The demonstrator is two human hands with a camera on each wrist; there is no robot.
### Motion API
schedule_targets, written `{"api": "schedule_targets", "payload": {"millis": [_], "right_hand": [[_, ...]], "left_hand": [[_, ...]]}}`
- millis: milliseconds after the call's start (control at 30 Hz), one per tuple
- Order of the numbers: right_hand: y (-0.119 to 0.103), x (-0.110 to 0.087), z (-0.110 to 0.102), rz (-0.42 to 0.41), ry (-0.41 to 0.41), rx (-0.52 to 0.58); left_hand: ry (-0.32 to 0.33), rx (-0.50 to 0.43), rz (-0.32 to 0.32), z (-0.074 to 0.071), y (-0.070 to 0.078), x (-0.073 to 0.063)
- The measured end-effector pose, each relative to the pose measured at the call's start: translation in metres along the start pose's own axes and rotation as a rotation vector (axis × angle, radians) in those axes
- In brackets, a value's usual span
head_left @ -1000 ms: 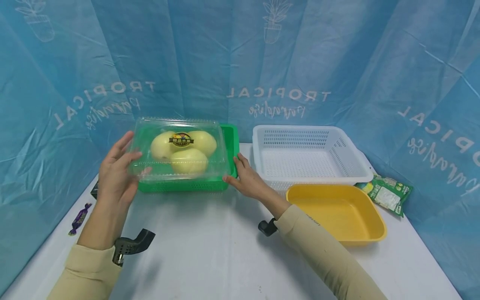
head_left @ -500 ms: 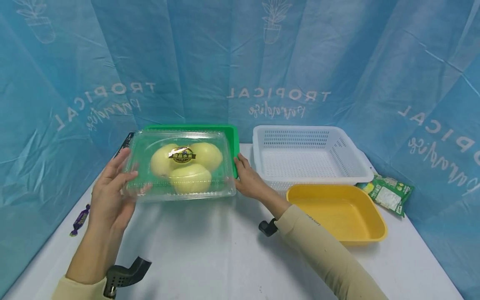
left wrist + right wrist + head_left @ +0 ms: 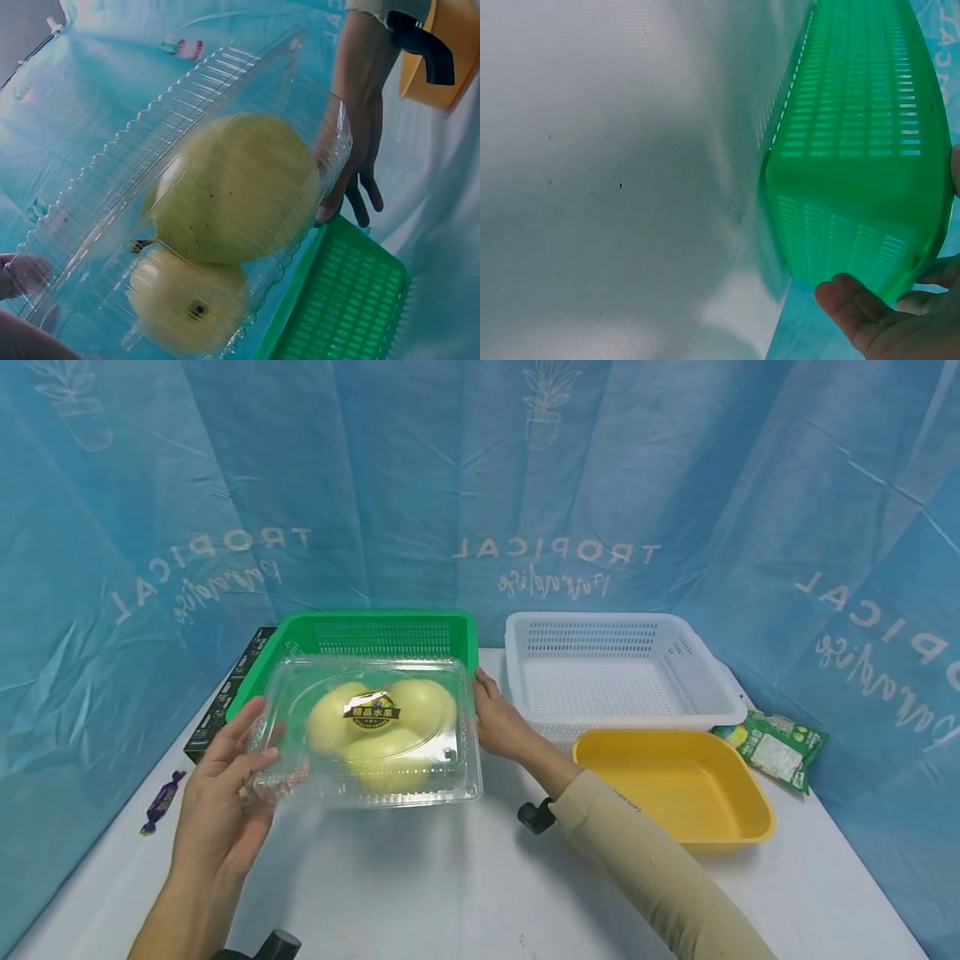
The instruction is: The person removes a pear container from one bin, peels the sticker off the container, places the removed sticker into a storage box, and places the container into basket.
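Note:
In the head view my left hand [image 3: 225,785] grips the left end of a clear plastic fruit box [image 3: 277,727], thumb toward the front and fingers behind. Three yellow-green pears [image 3: 393,760] lie inside, under a dark and gold label [image 3: 372,710] on the lid. The box is raised and tilted, overlapping the front of a green slotted basket [image 3: 442,622]. At that basket's right front corner is my right hand [image 3: 498,718]. In the right wrist view its fingers [image 3: 847,300] lie along the basket's end wall, with the thumb at the rim.
A white slotted basket [image 3: 517,668] stands at the right, with a yellow tub [image 3: 675,785] in front. Beyond them lies a green snack packet [image 3: 780,747]. At the left are a black box [image 3: 206,727] and a purple wrapped candy [image 3: 162,802]. Blue cloth surrounds the table.
My left hand has drawn the fruit box up and toward me, out from over the green basket, uncovering its inside and the black box. My right hand stays at the basket corner.

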State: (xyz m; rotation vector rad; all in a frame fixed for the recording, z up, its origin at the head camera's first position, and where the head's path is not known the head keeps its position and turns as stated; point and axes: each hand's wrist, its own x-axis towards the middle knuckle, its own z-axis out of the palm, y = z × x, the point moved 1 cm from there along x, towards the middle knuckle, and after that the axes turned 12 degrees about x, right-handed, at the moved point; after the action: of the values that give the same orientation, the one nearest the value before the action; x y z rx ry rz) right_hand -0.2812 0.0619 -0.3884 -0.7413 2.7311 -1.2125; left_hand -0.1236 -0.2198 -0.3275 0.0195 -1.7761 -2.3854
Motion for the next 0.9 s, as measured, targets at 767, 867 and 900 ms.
{"api": "schedule_targets", "payload": {"millis": [767,867,900], "right_hand": [[-0.001,-0.001,0.001,0.068,-0.032,0.012],[0.0,-0.002,0.001,0.061,-0.042,0.021],[0.0,-0.002,0.001,0.057,-0.043,0.018]], "left_hand": [[-0.08,0.088,-0.128,-0.029,-0.042,-0.046],[-0.067,0.093,-0.129,-0.03,-0.049,-0.049],[-0.058,0.096,-0.135,-0.03,-0.052,-0.049]]}}
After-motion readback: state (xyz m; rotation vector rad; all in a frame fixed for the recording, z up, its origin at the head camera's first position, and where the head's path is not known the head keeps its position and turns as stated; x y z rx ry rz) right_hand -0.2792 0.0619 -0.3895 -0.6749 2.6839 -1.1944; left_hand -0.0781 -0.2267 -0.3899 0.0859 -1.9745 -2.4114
